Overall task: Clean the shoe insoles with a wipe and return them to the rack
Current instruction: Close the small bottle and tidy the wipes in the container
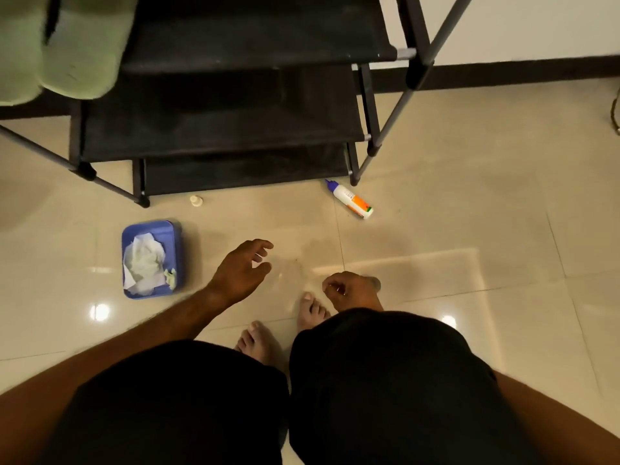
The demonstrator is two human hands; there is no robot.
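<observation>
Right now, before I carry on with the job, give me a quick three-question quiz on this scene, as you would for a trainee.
1. True or false: the bottle near the rack stands upright.
2. What lies in the blue tray? A) crumpled wipes B) a shoe C) a brush
3. Short answer: which of the two hands is spread open nearer the tray?

Key:
1. False: the bottle lies on its side on the tiles.
2. A.
3. The left hand, which holds nothing.
</observation>
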